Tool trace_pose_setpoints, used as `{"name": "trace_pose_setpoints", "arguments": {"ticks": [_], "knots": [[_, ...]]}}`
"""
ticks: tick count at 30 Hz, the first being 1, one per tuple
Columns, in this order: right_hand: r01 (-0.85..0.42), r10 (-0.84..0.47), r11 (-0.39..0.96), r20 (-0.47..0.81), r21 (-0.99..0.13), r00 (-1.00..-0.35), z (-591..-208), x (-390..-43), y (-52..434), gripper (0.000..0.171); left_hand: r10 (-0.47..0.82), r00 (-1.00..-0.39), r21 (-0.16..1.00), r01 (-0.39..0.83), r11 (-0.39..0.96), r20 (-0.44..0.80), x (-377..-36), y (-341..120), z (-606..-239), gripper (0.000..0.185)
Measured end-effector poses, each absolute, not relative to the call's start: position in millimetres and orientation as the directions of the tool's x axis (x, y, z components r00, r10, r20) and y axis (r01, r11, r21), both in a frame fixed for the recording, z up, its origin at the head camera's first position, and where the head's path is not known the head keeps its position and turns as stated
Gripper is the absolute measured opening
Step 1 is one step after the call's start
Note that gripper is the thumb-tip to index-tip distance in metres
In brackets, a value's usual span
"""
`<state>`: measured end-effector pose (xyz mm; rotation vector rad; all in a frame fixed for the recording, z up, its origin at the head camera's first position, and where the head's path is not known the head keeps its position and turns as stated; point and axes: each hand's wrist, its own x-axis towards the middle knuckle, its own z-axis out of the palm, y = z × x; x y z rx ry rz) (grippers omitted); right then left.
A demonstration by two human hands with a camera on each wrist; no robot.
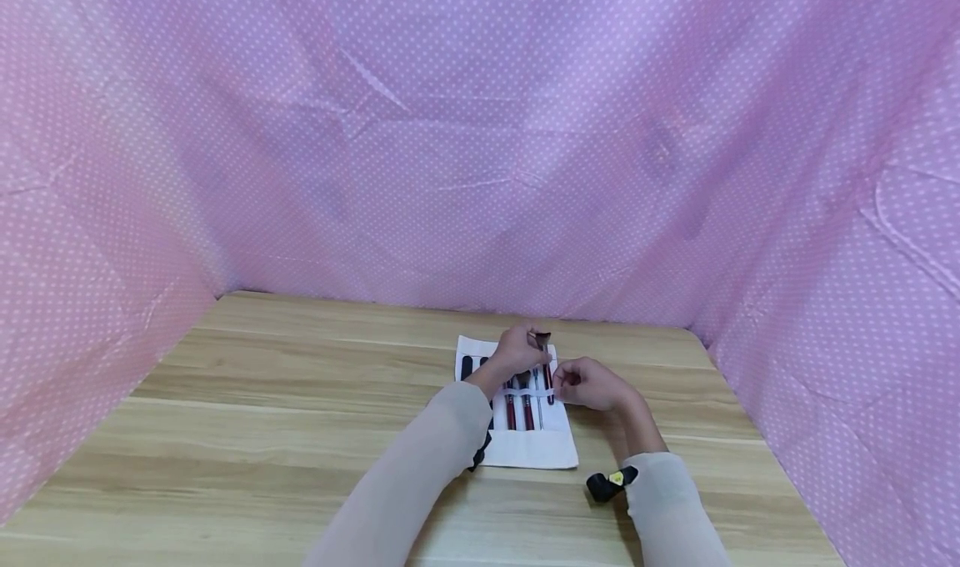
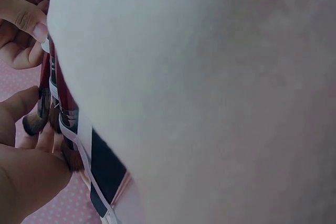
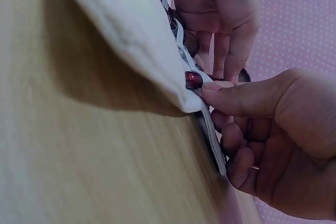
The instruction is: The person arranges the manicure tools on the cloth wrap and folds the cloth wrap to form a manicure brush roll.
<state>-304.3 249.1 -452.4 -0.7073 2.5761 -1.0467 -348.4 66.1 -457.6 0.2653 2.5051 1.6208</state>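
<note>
A white cloth brush roll point(image 1: 528, 450) lies unrolled on the table, with several makeup brushes under a white elastic band point(image 1: 517, 392). At its right side my left hand point(image 1: 516, 352) pinches a red-handled makeup brush point(image 1: 548, 381) near its dark bristles. In the left wrist view this brush point(image 2: 45, 74) points its bristles down past the thumb. My right hand point(image 1: 594, 383) pinches the elastic band at the roll's right edge. The right wrist view shows the red handle end point(image 3: 193, 80) at the band, right beside my right thumb.
The wooden table point(image 1: 262, 434) stands against pink dotted cloth point(image 1: 465, 150) at the back and sides. Other red-handled brushes point(image 1: 511, 413) and a dark flat tool point(image 1: 467, 367) sit in the roll. A black wrist camera point(image 1: 606, 485) hangs at my right sleeve.
</note>
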Motion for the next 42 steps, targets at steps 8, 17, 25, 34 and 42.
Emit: {"name": "trace_pose_setpoints", "arguments": {"ticks": [8,17,25,34,42], "knots": [[-0.348,-0.535,0.608,-0.045,-0.714,-0.843,-453,-304,249,0.004,0.257,-0.966,0.895,0.086,0.438,-0.033,-347,64,-457,0.045],[-0.357,-0.532,0.614,-0.034,-0.704,-0.846,-436,-289,240,0.006,0.284,-0.957,0.851,0.097,0.517,-0.063,-347,63,-456,0.048],[-0.368,-0.551,0.588,-0.025,-0.720,-0.834,-419,-277,236,0.007,0.349,-0.937,0.821,0.199,0.536,-0.001,-352,61,-459,0.029],[-0.363,-0.560,0.561,-0.018,-0.744,-0.828,-422,-279,236,0.010,0.378,-0.926,0.792,0.241,0.561,0.015,-349,59,-455,0.016],[-0.367,-0.556,0.563,-0.011,-0.741,-0.831,-421,-277,236,0.009,0.443,-0.896,0.795,0.255,0.551,-0.020,-346,57,-454,0.011]]}}
